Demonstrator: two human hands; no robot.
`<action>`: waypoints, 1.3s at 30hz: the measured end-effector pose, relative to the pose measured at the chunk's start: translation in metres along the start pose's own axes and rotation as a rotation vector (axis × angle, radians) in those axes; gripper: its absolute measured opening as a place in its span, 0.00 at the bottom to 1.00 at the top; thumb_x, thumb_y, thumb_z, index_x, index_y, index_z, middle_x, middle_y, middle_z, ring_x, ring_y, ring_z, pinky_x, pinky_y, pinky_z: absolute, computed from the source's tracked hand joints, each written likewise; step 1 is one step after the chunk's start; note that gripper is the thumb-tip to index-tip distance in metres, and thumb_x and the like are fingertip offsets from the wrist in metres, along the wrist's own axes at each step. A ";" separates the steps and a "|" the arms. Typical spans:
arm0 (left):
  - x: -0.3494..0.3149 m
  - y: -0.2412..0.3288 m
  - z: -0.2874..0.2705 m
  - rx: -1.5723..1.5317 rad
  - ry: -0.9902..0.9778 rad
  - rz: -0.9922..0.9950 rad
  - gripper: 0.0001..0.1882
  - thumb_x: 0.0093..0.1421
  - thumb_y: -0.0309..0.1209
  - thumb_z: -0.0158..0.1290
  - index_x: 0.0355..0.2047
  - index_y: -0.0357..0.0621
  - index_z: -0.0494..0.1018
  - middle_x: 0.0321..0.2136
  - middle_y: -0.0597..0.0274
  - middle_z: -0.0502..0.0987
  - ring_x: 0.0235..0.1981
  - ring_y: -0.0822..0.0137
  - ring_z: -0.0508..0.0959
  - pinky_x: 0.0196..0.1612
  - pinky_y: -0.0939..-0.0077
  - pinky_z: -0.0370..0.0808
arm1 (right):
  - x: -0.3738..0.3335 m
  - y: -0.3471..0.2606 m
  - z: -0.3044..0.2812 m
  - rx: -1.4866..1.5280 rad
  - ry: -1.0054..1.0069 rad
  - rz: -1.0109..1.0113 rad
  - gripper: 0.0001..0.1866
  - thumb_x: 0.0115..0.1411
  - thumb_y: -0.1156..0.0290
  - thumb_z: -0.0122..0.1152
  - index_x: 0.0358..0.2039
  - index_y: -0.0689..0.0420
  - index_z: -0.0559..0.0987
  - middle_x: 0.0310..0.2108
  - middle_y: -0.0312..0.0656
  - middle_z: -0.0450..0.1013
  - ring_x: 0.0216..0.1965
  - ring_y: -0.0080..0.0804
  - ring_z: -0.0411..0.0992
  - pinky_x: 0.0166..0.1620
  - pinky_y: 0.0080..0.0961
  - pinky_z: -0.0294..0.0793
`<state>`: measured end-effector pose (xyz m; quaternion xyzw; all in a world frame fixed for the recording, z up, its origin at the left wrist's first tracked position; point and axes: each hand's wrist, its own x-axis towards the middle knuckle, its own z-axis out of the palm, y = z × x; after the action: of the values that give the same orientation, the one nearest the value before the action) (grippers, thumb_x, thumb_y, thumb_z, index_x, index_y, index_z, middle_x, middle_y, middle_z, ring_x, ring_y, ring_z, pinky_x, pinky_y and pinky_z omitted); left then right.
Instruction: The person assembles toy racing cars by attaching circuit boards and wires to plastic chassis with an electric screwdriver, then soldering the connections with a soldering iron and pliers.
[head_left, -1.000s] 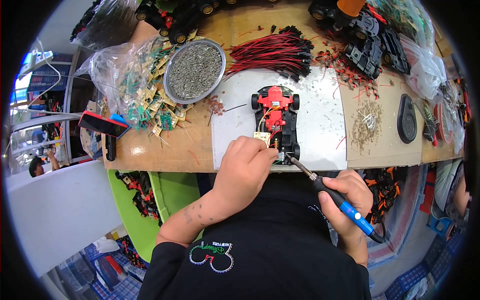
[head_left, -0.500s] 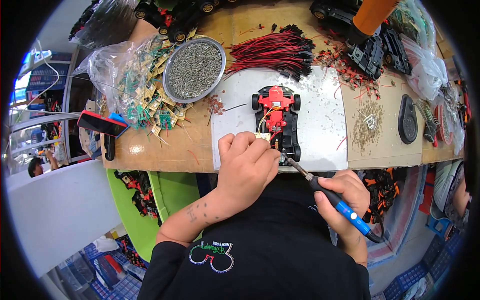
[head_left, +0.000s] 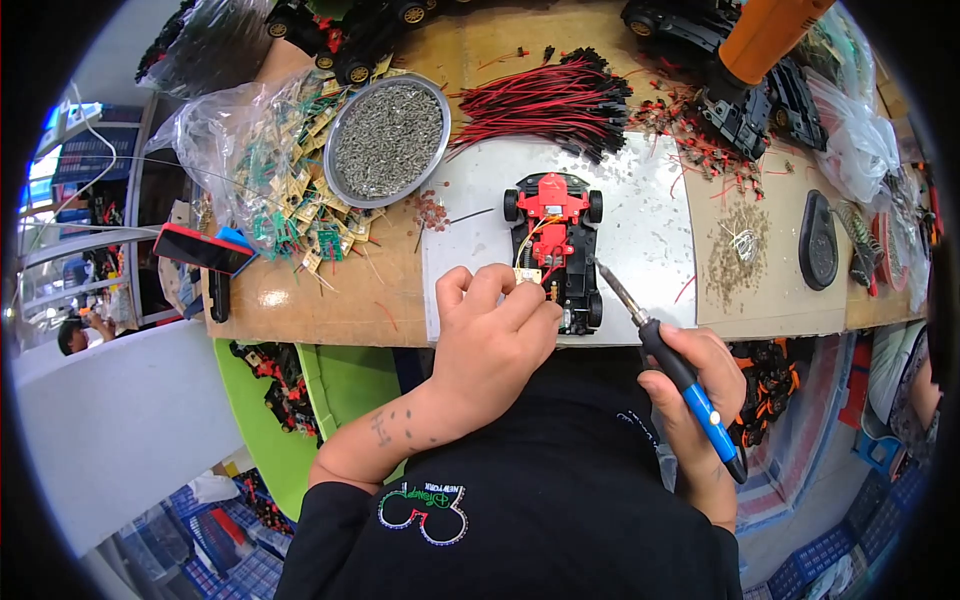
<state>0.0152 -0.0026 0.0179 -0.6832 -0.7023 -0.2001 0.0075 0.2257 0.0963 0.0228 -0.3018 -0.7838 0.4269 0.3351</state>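
A toy car chassis (head_left: 549,245), black with red parts and four small wheels, lies on a white sheet (head_left: 640,215) in front of me. Bent over its lower left side is my left hand (head_left: 493,335), fingers closed and pressed together; what they pinch is hidden. Just beyond those fingers a small pale circuit board (head_left: 527,275) shows, with thin wires running up to the red part. My right hand (head_left: 705,370) grips a soldering iron (head_left: 690,392) by its black and blue handle. The iron's tip points up and left, near the chassis's right edge.
Behind the chassis lie a bundle of red and black wires (head_left: 540,105) and a metal bowl (head_left: 390,140) of small metal parts. Circuit boards (head_left: 300,205) are heaped at left. On the right are a soldering wire coil (head_left: 741,242), a black oval holder (head_left: 818,240) and an orange tool (head_left: 770,40).
The soldering iron's tip has lifted off the chassis's near end and moved up and to the right, with my right hand. My left hand has barely moved.
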 end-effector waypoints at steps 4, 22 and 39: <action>0.000 -0.001 -0.001 0.018 -0.013 0.008 0.09 0.47 0.30 0.64 0.31 0.49 0.79 0.31 0.73 0.74 0.40 0.64 0.72 0.45 0.60 0.60 | -0.001 0.011 0.013 0.022 -0.026 0.025 0.23 0.49 0.63 0.77 0.43 0.60 0.81 0.24 0.40 0.77 0.26 0.34 0.75 0.31 0.27 0.72; -0.025 -0.079 0.000 -0.029 0.152 -0.320 0.07 0.51 0.23 0.63 0.31 0.41 0.79 0.31 0.56 0.79 0.38 0.56 0.76 0.44 0.64 0.71 | 0.021 0.027 0.057 -0.162 -0.049 -0.133 0.30 0.48 0.84 0.70 0.53 0.55 0.74 0.32 0.45 0.71 0.30 0.41 0.72 0.31 0.33 0.71; -0.018 -0.091 0.026 0.054 0.111 -0.296 0.19 0.61 0.21 0.52 0.53 0.33 0.71 0.54 0.46 0.73 0.55 0.45 0.72 0.59 0.55 0.68 | 0.024 0.037 0.060 -0.162 -0.038 -0.137 0.29 0.48 0.83 0.71 0.52 0.55 0.74 0.36 0.46 0.74 0.30 0.41 0.73 0.32 0.33 0.72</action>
<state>-0.0644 -0.0107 -0.0354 -0.5595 -0.7990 -0.2176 0.0351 0.1717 0.1029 -0.0278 -0.2656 -0.8408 0.3439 0.3228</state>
